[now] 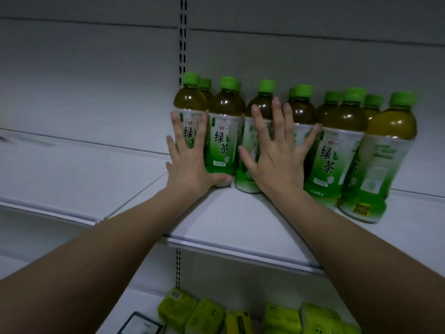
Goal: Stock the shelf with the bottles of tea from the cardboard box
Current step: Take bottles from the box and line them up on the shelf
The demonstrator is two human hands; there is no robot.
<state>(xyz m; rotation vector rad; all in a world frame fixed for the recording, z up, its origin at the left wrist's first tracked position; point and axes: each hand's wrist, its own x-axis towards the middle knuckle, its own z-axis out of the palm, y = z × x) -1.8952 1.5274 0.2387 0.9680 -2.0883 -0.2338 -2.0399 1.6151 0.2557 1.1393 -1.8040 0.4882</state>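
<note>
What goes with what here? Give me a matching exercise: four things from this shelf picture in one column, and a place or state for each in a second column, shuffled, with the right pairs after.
Column one:
1. left hand
2. right hand
3. rightmost front bottle
4. yellow-green packs

Column two:
A. on the lower shelf
B. label turned so its back faces out
C. flat against the leftmost front bottle
D. spread across the third and fourth front bottles

Pairs: 1-C, 2-D, 3-B, 4-A
</note>
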